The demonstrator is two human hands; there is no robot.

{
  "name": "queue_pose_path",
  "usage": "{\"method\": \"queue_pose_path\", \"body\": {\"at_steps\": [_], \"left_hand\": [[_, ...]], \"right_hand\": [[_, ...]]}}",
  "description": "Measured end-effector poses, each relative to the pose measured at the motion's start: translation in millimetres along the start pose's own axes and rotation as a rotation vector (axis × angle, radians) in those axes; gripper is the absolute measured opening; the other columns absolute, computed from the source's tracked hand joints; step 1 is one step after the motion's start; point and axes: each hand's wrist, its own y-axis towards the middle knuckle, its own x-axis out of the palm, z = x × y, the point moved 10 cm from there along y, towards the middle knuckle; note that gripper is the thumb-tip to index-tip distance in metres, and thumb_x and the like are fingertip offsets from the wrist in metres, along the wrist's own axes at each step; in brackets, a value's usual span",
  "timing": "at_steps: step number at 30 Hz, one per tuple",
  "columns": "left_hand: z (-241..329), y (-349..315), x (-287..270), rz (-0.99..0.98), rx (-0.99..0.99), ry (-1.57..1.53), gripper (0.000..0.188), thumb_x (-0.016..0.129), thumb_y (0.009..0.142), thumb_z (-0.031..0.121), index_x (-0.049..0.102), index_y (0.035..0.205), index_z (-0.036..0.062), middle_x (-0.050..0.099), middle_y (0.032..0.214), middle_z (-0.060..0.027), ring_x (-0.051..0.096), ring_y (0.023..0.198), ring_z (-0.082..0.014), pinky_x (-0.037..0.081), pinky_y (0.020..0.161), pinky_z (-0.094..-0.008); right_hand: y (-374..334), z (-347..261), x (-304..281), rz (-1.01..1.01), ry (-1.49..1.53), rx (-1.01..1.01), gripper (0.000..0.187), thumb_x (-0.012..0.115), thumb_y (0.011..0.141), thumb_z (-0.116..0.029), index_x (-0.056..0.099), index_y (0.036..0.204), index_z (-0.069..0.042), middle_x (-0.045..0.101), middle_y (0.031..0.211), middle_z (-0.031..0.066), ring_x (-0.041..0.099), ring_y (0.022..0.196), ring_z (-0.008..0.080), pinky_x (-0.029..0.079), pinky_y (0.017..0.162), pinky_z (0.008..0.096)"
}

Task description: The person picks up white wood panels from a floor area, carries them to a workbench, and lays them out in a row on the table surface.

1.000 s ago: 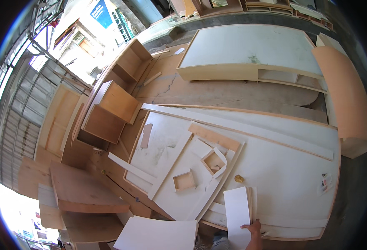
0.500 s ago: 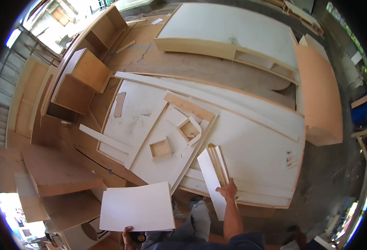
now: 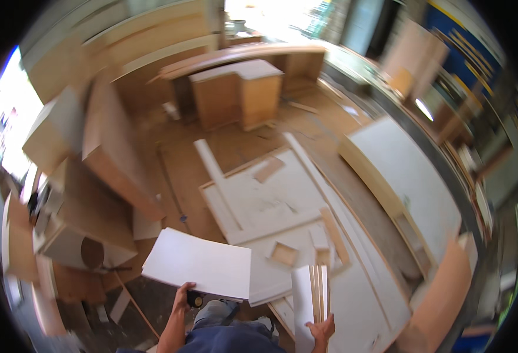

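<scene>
My left hand (image 3: 182,296) is closed on the near edge of a white rectangular panel (image 3: 203,262), held flat in front of my body at the left. It may be a stack of thin sheets; I cannot tell. To the right, my right hand (image 3: 322,328) grips several narrow boards (image 3: 309,288), one broad and white, the others showing raw wooden edges. Beyond my hands lies a large white panel (image 3: 259,203) with wooden edging. On it rest a small open wooden box (image 3: 284,253), loose white strips and a brown wood piece (image 3: 269,169).
Stacked brown cabinets (image 3: 109,170) stand at the left. A wooden cabinet (image 3: 235,97) sits at the far side. A long white-topped cabinet (image 3: 403,153) lies at the right, with an orange-brown curved panel (image 3: 441,300) near it. A white strip (image 3: 210,160) juts past the big panel's edge.
My view has swung to the left, so the cabinets there now show more fully. Both hands keep their boards, and the right-hand bundle stands more upright in the picture.
</scene>
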Motion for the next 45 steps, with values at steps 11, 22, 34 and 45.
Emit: {"method": "queue_pose_path", "body": {"at_steps": [11, 22, 34, 45], "left_hand": [[31, 11, -123, 0.317, 0.085, -0.393, 0.037, 0.074, 0.072, 0.022, 0.063, 0.094, -0.0060, 0.066, 0.074, -0.0162, 0.066, 0.057, -0.0273, 0.057, 0.055, -0.0364], [52, -44, -239, 0.589, 0.311, -0.752, 0.033, 0.073, 0.074, 0.025, 0.064, 0.089, -0.0041, 0.067, 0.073, -0.0157, 0.066, 0.054, -0.0263, 0.056, 0.053, -0.0354], [117, -113, -404, 0.923, 0.733, -1.048, 0.025, 0.070, 0.075, 0.022, 0.064, 0.086, -0.0003, 0.066, 0.072, -0.0121, 0.065, 0.057, -0.0231, 0.056, 0.054, -0.0338], [120, -213, -546, 1.188, 0.874, -1.244, 0.024, 0.068, 0.074, 0.021, 0.064, 0.085, 0.0004, 0.066, 0.073, -0.0116, 0.064, 0.055, -0.0224, 0.053, 0.051, -0.0321]], "right_hand": [[-27, -236, 46, -0.138, -0.218, -0.536, 0.090, 0.093, 0.036, -0.032, 0.051, 0.110, -0.001, 0.065, 0.098, 0.0248, 0.062, 0.093, 0.0456, 0.051, 0.084, 0.0494], [-69, -445, 68, -0.154, -0.506, -0.993, 0.083, 0.092, 0.042, -0.031, 0.049, 0.105, 0.001, 0.064, 0.098, 0.0249, 0.061, 0.096, 0.0438, 0.050, 0.083, 0.0499], [-86, -616, 188, -0.244, -0.553, -1.266, 0.076, 0.080, 0.064, -0.047, 0.054, 0.119, -0.002, 0.066, 0.102, 0.0218, 0.063, 0.096, 0.0400, 0.052, 0.081, 0.0452], [-381, -775, 384, -0.378, -0.947, -1.563, 0.085, 0.088, 0.047, -0.035, 0.048, 0.112, 0.002, 0.064, 0.099, 0.0273, 0.061, 0.093, 0.0473, 0.052, 0.080, 0.0495]]}}
